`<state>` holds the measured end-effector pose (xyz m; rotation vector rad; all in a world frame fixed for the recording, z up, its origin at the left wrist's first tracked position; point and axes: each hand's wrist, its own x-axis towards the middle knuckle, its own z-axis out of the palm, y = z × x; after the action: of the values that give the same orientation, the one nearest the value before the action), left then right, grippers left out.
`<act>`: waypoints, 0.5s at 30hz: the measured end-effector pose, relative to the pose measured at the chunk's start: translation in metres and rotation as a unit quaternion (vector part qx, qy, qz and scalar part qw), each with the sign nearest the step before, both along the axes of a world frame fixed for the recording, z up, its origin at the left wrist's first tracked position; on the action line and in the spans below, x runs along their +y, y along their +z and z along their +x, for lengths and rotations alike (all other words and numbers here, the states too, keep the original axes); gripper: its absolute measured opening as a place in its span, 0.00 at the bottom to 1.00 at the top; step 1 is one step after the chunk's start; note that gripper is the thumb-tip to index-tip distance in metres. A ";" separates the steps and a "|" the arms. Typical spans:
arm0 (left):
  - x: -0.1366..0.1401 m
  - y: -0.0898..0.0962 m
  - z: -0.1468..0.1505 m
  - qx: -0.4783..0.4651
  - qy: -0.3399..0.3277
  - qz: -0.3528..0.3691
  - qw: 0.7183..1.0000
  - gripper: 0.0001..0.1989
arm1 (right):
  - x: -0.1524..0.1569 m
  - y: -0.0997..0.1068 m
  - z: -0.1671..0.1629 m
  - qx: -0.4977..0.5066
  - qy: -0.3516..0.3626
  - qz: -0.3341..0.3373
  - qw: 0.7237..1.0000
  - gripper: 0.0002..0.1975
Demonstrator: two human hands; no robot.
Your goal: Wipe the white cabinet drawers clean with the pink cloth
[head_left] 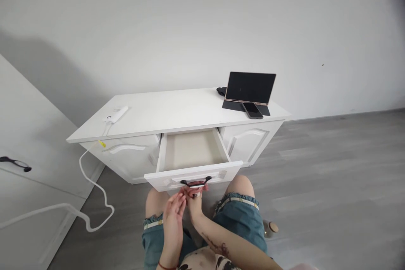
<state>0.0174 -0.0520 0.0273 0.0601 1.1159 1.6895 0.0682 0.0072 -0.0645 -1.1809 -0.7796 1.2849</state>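
Note:
In front of me, a white drawer (193, 174) is pulled out of the cabinet, and its pale inside (191, 147) shows nothing lying in it. A curved black handle (196, 183) is fixed to its front. My right hand (194, 204) is at the handle, closed on a crumpled pink cloth (202, 188) that lies under and behind the handle bar. Most of the right fingers are hidden by the cloth. Beside it, my left hand (175, 207) has its fingers stretched out, with the tips close to the cloth; I cannot tell whether they touch it.
On the white cabinet top (164, 109) stand a dark tablet-like screen (251, 87) with a phone (252, 110) and a white device (116, 114) with a cable (104, 196) trailing left. A lidded jar (270, 228) is on the floor at right. A white cupboard (31, 143) flanks the left.

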 end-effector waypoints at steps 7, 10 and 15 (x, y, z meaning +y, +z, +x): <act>-0.015 -0.014 -0.055 0.158 0.214 -0.038 0.963 0.07 | -0.004 0.058 -0.061 0.333 0.195 -0.232 0.893 0.10; -0.016 -0.016 -0.064 0.145 0.236 -0.042 0.960 0.07 | 0.004 0.088 -0.057 0.446 0.228 -0.299 0.812 0.03; -0.014 -0.022 -0.056 0.096 0.185 -0.060 0.976 0.11 | 0.009 0.118 -0.017 0.558 0.190 -0.295 0.752 0.11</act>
<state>-0.0386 -0.0656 0.0053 -0.0671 1.4409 1.9699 0.0510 0.0161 0.0534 -0.4630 0.3544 2.3183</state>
